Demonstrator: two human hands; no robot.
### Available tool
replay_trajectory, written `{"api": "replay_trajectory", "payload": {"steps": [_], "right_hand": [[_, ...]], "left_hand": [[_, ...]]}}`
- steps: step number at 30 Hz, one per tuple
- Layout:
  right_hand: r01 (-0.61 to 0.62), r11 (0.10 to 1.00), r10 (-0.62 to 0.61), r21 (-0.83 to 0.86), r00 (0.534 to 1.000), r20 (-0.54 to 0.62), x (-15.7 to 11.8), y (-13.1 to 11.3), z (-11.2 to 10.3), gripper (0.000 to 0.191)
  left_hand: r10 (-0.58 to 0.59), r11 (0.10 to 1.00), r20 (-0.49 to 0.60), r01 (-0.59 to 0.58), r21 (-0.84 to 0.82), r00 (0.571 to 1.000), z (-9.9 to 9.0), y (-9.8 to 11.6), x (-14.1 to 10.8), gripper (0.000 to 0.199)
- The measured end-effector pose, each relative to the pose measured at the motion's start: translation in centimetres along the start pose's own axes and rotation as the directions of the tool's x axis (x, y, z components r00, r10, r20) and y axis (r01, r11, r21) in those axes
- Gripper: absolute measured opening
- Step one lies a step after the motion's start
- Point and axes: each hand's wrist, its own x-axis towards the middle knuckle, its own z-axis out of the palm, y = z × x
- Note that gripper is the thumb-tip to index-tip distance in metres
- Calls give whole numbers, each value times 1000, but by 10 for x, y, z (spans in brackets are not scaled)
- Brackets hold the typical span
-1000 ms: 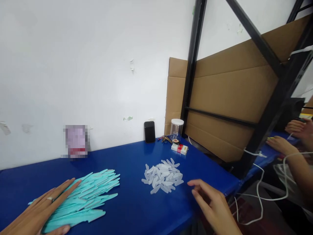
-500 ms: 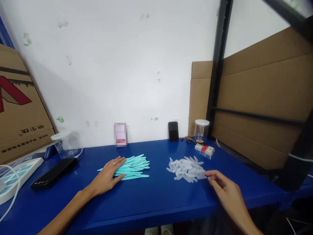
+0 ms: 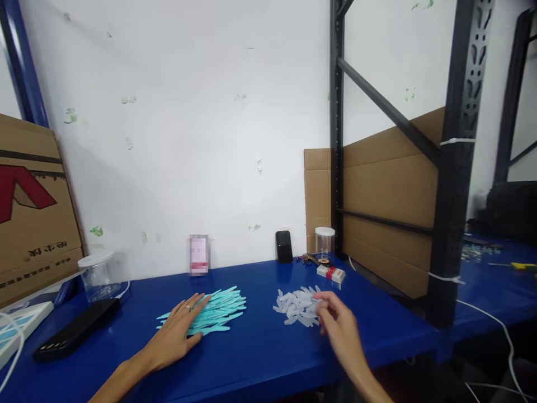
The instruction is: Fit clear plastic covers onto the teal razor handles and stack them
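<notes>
My left hand (image 3: 181,329) lies flat with fingers spread on a heap of slim turquoise plastic strips (image 3: 222,309), which taper at the ends. A ring is on one of its fingers. To the right, a loose pile of small translucent white plastic pieces (image 3: 296,307) is spread on the blue table (image 3: 260,352). My right hand (image 3: 339,320) is at the pile's right edge, with thumb and fingers curled together. Its fingertips cover part of the pile, and what is between them is hidden.
Along the wall stand a phone with a blurred screen (image 3: 198,255), a black phone (image 3: 284,247) and a lidded clear jar (image 3: 324,243). Nearby are keys (image 3: 308,259) and a cigarette pack (image 3: 331,273). At left are another jar (image 3: 99,275) and a black power bank (image 3: 78,329). A black rack post (image 3: 453,224) rises at right.
The camera view has turned, showing more of the right side. My right hand has moved inward over the pile's right edge and curled further. My left hand stays on the turquoise strips.
</notes>
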Motion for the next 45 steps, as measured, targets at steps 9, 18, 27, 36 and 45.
{"api": "replay_trajectory", "payload": {"steps": [9,18,27,36,45], "right_hand": [[-243,958,166,152,902,398,35,-1,172,66],[-139,990,135,-28,861,490,49,17,226,50],[-67,989,121,-133,880,459,39,11,232,76],[-152,984,177,-98,914,365,33,16,257,68],[-225,973,190,56,912,365,34,19,272,32]], "left_hand": [[-158,987,28,159,-38,987,6,-21,-31,97],[-224,963,106,237,-132,969,15,-18,-23,99],[-195,966,53,201,-162,979,22,-22,-12,92],[-156,967,9,154,-205,988,30,-28,-10,87],[-181,938,-76,149,-313,981,29,-31,-9,77]]}}
